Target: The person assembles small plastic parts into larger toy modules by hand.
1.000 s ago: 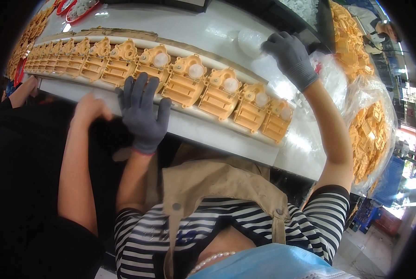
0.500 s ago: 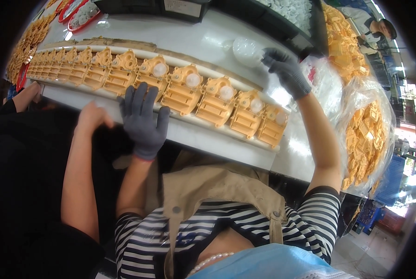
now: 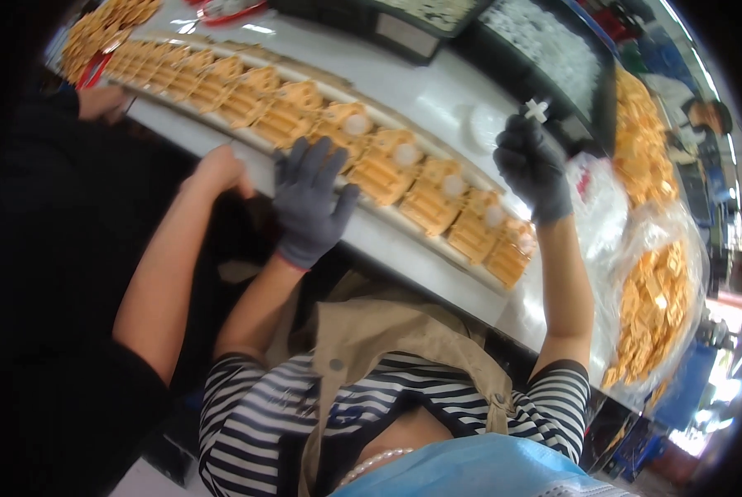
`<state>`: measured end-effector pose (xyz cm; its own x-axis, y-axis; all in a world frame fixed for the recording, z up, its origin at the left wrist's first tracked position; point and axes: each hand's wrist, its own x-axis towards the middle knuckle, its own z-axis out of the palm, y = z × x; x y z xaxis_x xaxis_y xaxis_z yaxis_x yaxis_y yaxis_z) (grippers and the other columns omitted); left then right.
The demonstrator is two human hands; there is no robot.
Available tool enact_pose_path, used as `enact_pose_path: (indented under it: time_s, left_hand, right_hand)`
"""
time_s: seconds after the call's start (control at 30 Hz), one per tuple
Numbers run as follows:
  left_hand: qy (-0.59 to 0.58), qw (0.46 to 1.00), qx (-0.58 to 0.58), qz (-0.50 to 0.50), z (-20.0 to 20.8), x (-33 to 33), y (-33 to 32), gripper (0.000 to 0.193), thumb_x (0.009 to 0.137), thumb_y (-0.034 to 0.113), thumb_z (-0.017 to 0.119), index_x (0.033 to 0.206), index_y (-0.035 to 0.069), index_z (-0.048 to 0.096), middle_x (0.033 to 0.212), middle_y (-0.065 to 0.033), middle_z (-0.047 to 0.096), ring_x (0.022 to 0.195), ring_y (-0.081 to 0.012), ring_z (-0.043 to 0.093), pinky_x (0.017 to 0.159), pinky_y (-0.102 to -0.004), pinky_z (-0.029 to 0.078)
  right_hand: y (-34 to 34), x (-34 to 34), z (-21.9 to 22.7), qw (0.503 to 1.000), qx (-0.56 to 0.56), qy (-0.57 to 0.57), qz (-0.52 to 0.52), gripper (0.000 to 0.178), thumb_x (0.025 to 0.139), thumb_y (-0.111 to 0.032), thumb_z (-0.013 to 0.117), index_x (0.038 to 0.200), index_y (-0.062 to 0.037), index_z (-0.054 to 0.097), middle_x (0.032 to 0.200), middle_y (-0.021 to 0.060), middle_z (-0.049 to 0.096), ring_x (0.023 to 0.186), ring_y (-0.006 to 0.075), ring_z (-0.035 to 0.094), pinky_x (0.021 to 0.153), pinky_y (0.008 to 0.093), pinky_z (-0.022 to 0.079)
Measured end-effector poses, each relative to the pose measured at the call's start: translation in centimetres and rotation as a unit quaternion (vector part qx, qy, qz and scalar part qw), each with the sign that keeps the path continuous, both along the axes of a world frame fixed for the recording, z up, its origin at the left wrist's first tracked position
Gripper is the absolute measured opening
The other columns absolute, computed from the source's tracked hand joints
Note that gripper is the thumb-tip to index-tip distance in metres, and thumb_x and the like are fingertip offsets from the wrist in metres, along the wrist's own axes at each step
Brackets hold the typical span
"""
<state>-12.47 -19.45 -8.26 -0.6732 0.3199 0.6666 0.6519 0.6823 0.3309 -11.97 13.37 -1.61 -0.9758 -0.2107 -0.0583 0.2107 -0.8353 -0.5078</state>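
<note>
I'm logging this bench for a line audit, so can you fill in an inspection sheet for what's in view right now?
Surface: white glossy bench top, with bright glare patches.
Job's things: long curved row of orange plastic moulded housings, several with a round white insert; small white cross-shaped plastic piece.
Clutter: clear plastic bags of orange parts at right; dark bin of white pieces behind.
Grippers: left hand in a grey knit glove, fingers spread, resting by the row; right hand, gloved, pinches the white piece above the bench.
Cables: nothing seen.
Surroundings: another person's bare hand at the bench edge, left.
</note>
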Motion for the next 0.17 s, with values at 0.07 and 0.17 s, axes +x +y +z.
enact_pose_path:
  time_s: [0.07,0.17]
  left_hand:
    - [-0.003,1.0,-0.01,0.009,0.2,0.0,-0.2,0.042,0.084,0.032,0.061,0.12,0.009,0.058,0.127,-0.0137,0.053,0.121,-0.0381,0.046,0.106,-0.0564,0.026]
    - [-0.009,1.0,-0.006,0.005,0.2,0.2,-1.0,0.046,0.083,0.034,0.063,0.121,0.009,0.057,0.128,-0.0139,0.052,0.121,-0.038,0.046,0.105,-0.0563,0.026]
  right_hand:
    - [-2.1,-0.6,1.1,0.997,0.072,0.023,0.029,0.017,0.09,-0.015,0.061,0.104,-0.0051,0.057,0.094,0.0017,0.058,0.077,0.01,0.05,0.062,0.0213,0.042]
    - [-4.9,-2.3,0.9,0.968,0.244,-0.016,0.054,0.024,0.09,-0.018,0.063,0.109,-0.0045,0.057,0.098,0.0035,0.058,0.079,0.0106,0.054,0.065,0.0217,0.048]
